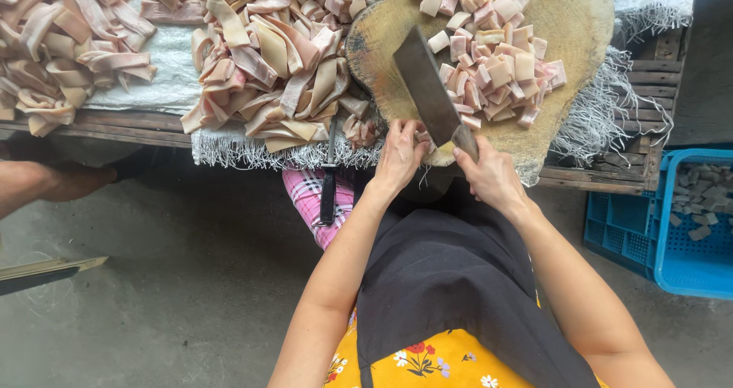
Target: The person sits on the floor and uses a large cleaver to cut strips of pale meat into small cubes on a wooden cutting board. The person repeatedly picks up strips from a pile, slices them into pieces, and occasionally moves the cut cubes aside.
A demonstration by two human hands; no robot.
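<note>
Head view: right hand (492,176) gripped the cleaver (429,90) handle, blade lying across the round block (565,21), where 1 pile of cut cubes (496,67) sat. Left hand (398,155) pressed curled fingers on a piece at the block's near edge, just beside the blade. Many uncut strips (275,67) were left on the table, so the cutting looked far from finished.

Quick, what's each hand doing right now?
Left hand: closed on a meat piece at the chopping block edge.
Right hand: gripping the cleaver.
</note>
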